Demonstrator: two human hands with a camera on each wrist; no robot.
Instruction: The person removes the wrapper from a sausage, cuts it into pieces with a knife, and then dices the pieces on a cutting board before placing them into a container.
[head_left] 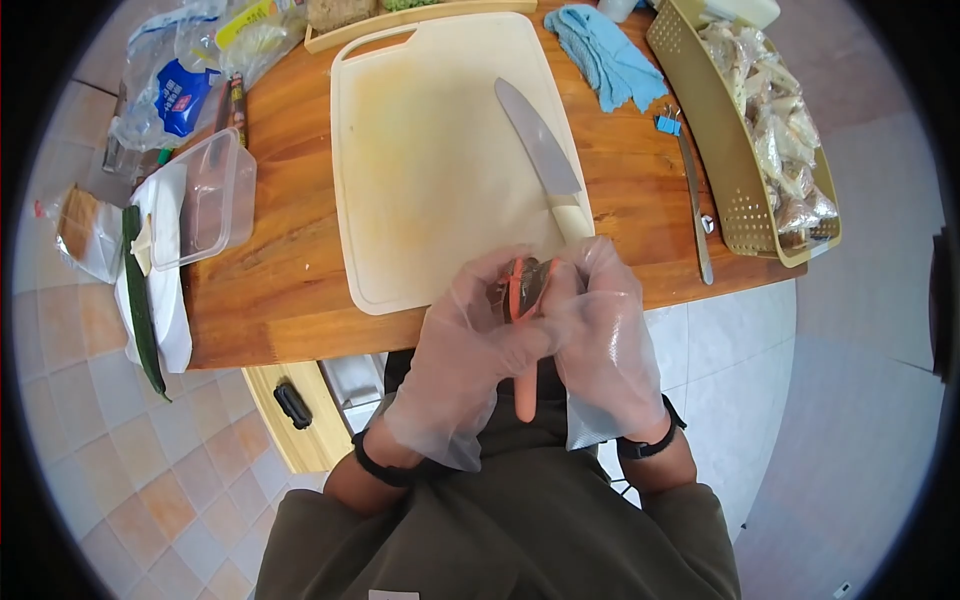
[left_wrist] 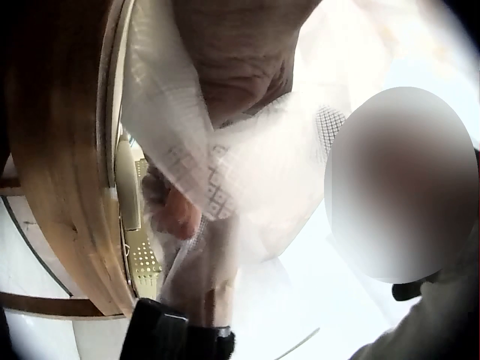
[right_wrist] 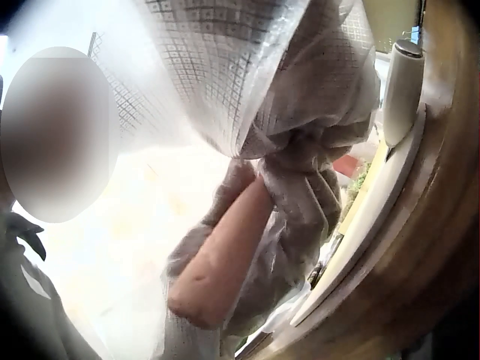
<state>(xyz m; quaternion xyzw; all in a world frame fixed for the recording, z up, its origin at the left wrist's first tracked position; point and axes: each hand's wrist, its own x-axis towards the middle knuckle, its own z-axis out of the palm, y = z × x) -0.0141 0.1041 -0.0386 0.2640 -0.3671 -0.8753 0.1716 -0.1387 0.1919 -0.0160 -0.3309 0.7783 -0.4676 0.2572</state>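
Note:
Both hands wear loose clear plastic gloves and meet in front of the body, just past the cutting board's near edge. Between them is a pink sausage [head_left: 525, 395], its bare rounded end hanging below the fingers. At its upper end shows a dark and orange-red wrapper [head_left: 530, 285], partly hidden by fingers. My left hand [head_left: 470, 325] grips it from the left, and my right hand [head_left: 598, 325] holds it from the right, fingertips at the wrapper. In the right wrist view the sausage [right_wrist: 225, 255] juts out from the gloved fingers. Glove plastic covers most of the left wrist view.
A white cutting board [head_left: 440, 170] bears a knife [head_left: 540, 135], handle toward me. To the right are a blue cloth [head_left: 605, 55], a thin metal tool [head_left: 695, 210] and a basket [head_left: 690, 70] of bagged things. At left lie a clear plastic box [head_left: 215, 200] and a cucumber [head_left: 140, 300].

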